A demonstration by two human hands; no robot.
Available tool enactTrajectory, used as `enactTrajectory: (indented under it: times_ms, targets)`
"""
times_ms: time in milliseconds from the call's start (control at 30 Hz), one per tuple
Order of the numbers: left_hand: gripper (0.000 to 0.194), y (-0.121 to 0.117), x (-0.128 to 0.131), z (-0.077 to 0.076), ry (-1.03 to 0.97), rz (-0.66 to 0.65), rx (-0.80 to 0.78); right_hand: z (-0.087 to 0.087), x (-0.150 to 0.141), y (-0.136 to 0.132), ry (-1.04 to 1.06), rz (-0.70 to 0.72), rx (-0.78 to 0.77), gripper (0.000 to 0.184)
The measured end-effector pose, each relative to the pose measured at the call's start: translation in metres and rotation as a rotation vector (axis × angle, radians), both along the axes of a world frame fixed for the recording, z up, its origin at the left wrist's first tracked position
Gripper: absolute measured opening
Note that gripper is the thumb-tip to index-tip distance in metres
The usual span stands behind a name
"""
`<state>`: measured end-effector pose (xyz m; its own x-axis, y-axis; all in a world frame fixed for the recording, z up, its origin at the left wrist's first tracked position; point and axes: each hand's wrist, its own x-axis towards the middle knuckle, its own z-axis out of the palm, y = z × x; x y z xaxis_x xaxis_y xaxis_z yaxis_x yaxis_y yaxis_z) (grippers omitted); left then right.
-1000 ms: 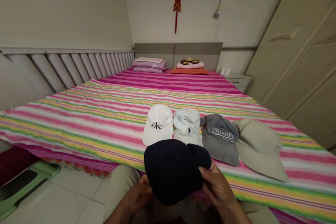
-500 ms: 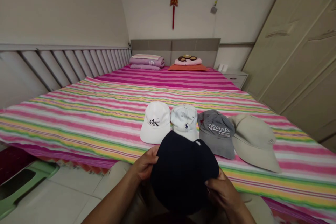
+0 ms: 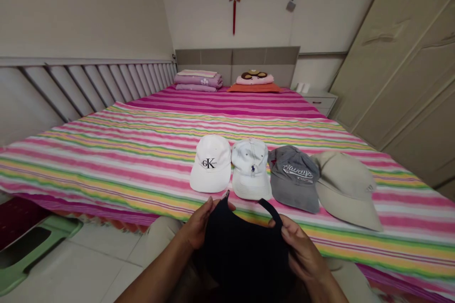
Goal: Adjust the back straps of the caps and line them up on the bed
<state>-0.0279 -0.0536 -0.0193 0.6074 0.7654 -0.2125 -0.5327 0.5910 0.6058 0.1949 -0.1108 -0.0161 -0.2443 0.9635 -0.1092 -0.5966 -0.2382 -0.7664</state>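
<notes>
Low at the bed's front edge, a black cap hangs between my two hands, its back strap opening facing the bed and the strap apart. My left hand is closed on the cap's left side. On its right side, near the loose strap, my right hand grips the fabric. Just beyond lies a row of caps: a white cap with black letters, a pale cap with a small dark emblem, a grey cap with white lettering, and a beige cap.
The caps lie on a bed with a striped sheet. Folded purple bedding and a pink and orange stack sit by the headboard. A green stool stands at lower left, a wardrobe at right.
The black cap has come down and turned, so its strap ends now show at the top. Both hands have shifted their hold along its sides. The row of caps stays put.
</notes>
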Motion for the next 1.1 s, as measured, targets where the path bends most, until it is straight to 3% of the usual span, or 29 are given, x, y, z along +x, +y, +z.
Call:
enactTrajectory:
  times_ms: [267,400,633,933,1100]
  targets:
    - [0.011,0.003,0.005,0.002,0.012,0.160,0.042,-0.004,0.004,0.000,0.029,-0.108,-0.041,0.026]
    - [0.014,0.005,0.005,0.012,0.019,0.125,0.144,-0.005,0.007,0.003,0.061,-0.080,-0.005,0.020]
    - [0.019,0.009,0.006,0.029,0.169,0.163,0.208,0.009,0.004,0.003,0.033,-0.088,0.039,0.022]
    - [0.020,0.006,0.015,0.042,0.283,0.145,0.265,0.031,0.007,0.009,-0.184,-0.041,0.183,0.021]
    - [0.018,0.003,0.016,0.043,0.343,0.098,0.294,0.039,0.005,0.010,-0.328,-0.082,0.165,0.025]
